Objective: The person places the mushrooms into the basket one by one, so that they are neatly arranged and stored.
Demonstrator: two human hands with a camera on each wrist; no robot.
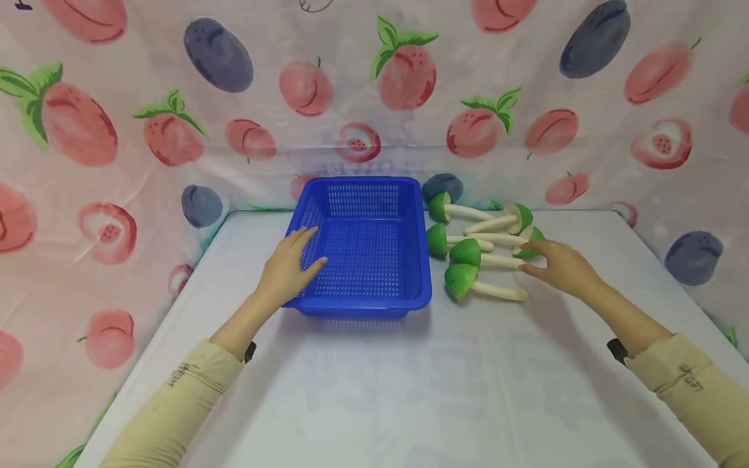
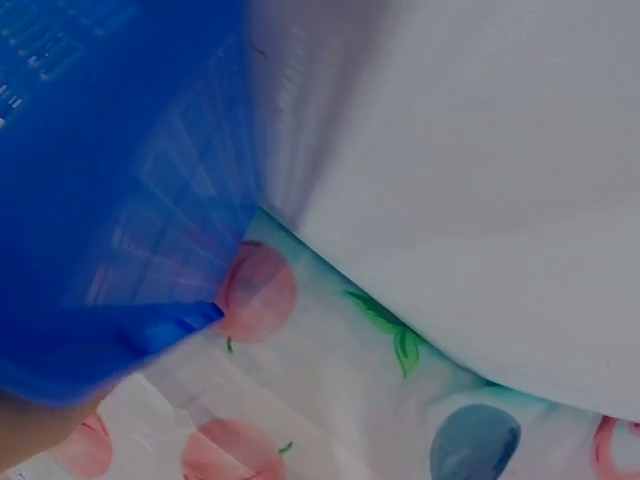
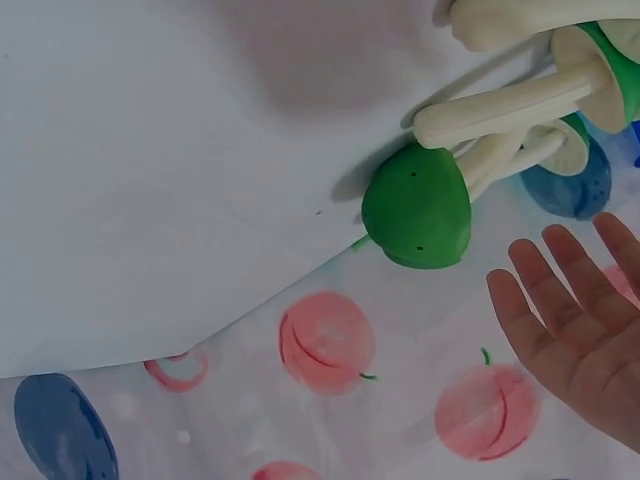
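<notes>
A blue plastic basket (image 1: 363, 303) with slotted walls stands at the back middle of the table. At its left rim is my left hand (image 1: 285, 265), fingers extended and thumb spread over the inside; only a sliver of this hand shows in the left wrist view. Right of the basket lie several toy mushrooms (image 1: 460, 281) with green caps and long pale stems, some crossing each other. My right hand (image 1: 560, 265) reaches in from their right, fingertips overlapping the rightmost mushroom (image 1: 535, 246) in the head view. The right wrist view has its fingers loosely extended, the palm holding nothing.
A white-covered table (image 1: 374, 396) carries everything. Behind it and at the sides hangs a pale cloth (image 1: 433, 143) printed with peaches and dark plums. The basket's right wall stands close beside the nearest mushroom caps.
</notes>
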